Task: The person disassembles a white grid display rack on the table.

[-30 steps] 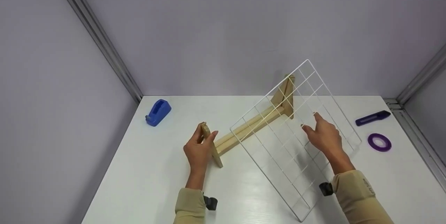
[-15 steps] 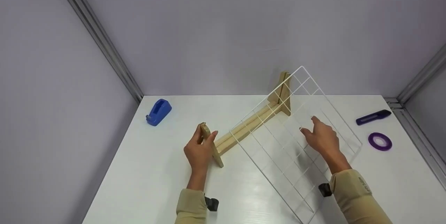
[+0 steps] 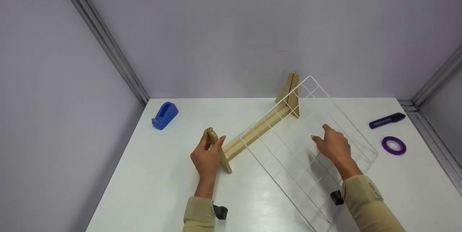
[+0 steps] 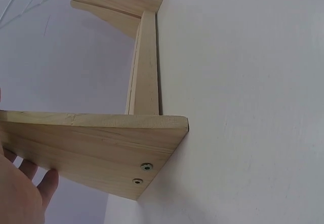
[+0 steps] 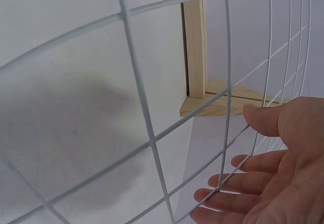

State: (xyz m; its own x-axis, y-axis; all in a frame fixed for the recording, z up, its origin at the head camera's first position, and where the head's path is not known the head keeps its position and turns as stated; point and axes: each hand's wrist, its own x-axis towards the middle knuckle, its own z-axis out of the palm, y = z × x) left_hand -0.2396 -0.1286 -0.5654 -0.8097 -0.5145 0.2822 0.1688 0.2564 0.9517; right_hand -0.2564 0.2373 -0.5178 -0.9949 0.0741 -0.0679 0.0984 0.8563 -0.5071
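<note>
A wooden stand, with a long bar (image 3: 249,141) joining two upright end panels, sits diagonally on the table. My left hand (image 3: 205,157) grips the near end panel (image 4: 91,145) between thumb and fingers; two bolt heads (image 4: 146,166) show low on its outer face. My right hand (image 3: 334,145) holds a white wire grid panel (image 5: 152,143), its thumb and fingers about the wires near the grid's middle. Tilted, the grid overlaps the bar and the far end panel (image 3: 293,104) in the head view. Its nearest corner runs out of the frame.
On the white table (image 3: 151,188), a blue tape dispenser (image 3: 165,115) stands at the back left. A dark utility knife (image 3: 387,120) and a purple tape roll (image 3: 388,149) lie to the right. Grey walls rise behind and at the sides.
The grid's top corner has dropped and shifted left, and its lower end has slid toward me. The stand's far end has swung slightly left. My left hand has barely moved.
</note>
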